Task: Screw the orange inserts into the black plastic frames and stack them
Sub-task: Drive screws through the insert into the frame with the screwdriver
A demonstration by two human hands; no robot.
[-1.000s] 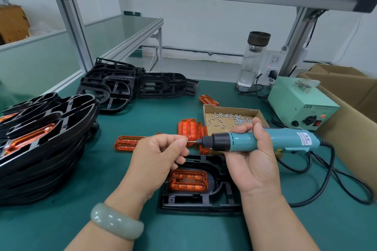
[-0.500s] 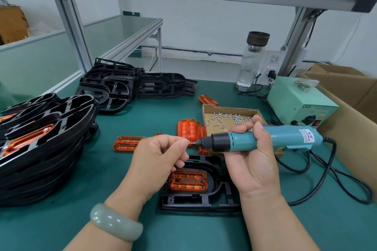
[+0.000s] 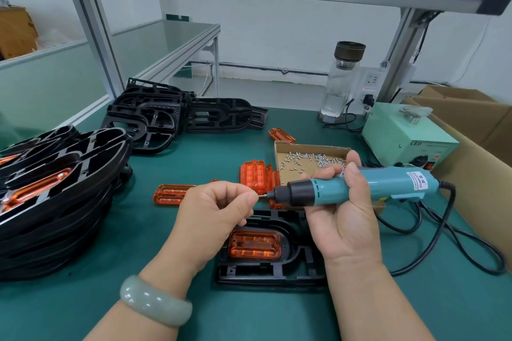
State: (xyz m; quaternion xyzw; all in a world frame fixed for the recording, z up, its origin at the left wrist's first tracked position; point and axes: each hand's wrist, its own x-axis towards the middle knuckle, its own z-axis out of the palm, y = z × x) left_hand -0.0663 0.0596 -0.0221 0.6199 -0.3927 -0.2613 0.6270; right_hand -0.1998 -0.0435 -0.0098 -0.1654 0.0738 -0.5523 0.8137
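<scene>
Left hand (image 3: 219, 210) pinching a screw onto the bit of the electric screwdriver (image 3: 346, 187) gripped by right hand (image 3: 343, 219), above the orange insert (image 3: 254, 244) seated in its black frame (image 3: 273, 271), ready for driving.

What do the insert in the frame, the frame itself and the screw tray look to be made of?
Insert: translucent orange plastic, glossy; light glows through its ribs.
Frame: black moulded plastic, semi-matte, thin ribs.
Tray: plain brown cardboard, raw folded edges.

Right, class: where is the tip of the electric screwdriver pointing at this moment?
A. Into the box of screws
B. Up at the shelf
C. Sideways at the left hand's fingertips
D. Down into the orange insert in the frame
C: the right hand holds the screwdriver level above the frame, its tip at the left hand fingertips.
</scene>
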